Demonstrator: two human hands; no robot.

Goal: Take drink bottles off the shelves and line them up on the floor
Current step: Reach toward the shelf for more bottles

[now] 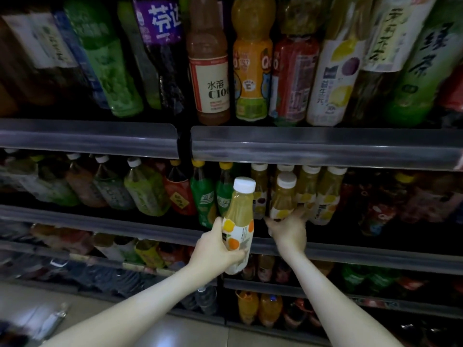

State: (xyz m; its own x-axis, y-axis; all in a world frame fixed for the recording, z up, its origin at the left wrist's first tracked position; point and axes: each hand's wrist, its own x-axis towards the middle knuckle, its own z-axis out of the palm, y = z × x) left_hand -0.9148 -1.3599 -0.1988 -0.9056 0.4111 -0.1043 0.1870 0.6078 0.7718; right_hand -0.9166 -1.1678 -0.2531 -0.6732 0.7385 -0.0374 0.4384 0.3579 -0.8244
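Closest to the camera were two bare forearms coming up from the bottom. The left hand (218, 249) was wrapped around the lower half of a juice bottle (239, 216), thumb across its label. It held the bottle upright, leaning a bit, in the air just in front of the middle shelf (350, 256). The bottle was clear plastic with pale yellow juice, a white cap (244, 184), and a white label with orange and yellow fruit shapes.

The right hand (288, 232) was at the base of a matching bottle (283, 199) that stood on that shelf. Its fingers touched the bottle, but honestly I couldn't tell if they'd closed round it.

The whole background was a dim shelving unit (325, 146) packed with drinks. The top row had big bottles: a green tea bottle (421, 71), a purple-labelled one (160, 26), a pinkish one marked C100 (209, 71) and an orange one (251, 66). The middle row had more white-capped yellow juices beside green-labelled bottles (203, 196). Lower down sat orange bottles (258, 309). On the floor (188, 331) at far left lay a blurry clear bottle (52, 319).
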